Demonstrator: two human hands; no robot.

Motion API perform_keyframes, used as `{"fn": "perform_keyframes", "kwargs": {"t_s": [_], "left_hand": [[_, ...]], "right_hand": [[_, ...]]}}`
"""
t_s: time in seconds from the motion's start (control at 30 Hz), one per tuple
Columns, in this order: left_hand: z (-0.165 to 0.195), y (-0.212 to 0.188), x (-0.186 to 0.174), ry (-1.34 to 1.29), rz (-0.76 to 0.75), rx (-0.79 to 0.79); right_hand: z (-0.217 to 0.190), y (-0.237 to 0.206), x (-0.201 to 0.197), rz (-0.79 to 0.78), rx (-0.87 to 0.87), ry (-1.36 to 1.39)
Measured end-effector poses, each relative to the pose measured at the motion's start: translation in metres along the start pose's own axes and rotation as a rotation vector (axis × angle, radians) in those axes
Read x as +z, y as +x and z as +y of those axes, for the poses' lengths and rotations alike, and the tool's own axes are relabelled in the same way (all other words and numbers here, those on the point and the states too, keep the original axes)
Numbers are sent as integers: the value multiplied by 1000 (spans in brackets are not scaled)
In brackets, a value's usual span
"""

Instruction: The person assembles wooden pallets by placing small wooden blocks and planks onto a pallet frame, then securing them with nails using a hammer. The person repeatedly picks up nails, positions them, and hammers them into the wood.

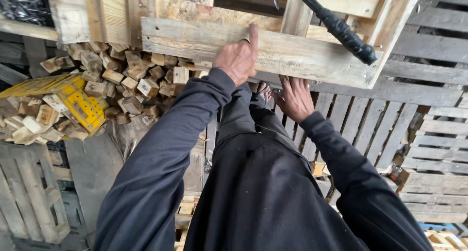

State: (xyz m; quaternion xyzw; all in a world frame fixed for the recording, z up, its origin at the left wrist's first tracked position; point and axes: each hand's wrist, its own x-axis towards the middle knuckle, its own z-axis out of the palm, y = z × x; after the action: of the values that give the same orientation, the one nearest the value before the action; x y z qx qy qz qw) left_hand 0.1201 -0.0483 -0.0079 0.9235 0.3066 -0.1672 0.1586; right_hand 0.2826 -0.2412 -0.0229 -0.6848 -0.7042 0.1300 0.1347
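Stacked pallets (429, 148) and wood offcuts (122, 75) surround a raised pallet board (292, 53).

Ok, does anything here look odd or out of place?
A hammer rests unheld on the plank, handle overhanging. Left hand presses the plank; right hand is under its edge. Wood blocks lie heaped loosely.

Left hand (237, 58) on pallet board (292, 53); right hand (295, 97) under it; hammer (336, 27) above; wood blocks (122, 75) left.
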Motion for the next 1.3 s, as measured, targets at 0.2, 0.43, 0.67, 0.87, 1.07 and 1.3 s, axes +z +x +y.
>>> {"fn": "perform_keyframes", "kwargs": {"t_s": [0.2, 0.43, 0.67, 0.87, 1.07, 1.3], "left_hand": [[-6, -5, 4, -3, 26, 27], [-6, -11, 14, 63, 192, 31], [-11, -9, 4, 81, 100, 46], [-9, -12, 9, 79, 220, 62], [-10, -12, 15, 51, 185, 61], [-11, -10, 27, 22, 135, 74]], "right_hand": [[18, 51, 16, -411, 310, 256], [53, 57, 83, 40, -100, -297], [52, 58, 83, 83, -123, -242], [38, 75, 50, 187, -202, -531], [42, 64, 57, 116, -90, -281], [56, 43, 83, -160, -18, 45]]}}
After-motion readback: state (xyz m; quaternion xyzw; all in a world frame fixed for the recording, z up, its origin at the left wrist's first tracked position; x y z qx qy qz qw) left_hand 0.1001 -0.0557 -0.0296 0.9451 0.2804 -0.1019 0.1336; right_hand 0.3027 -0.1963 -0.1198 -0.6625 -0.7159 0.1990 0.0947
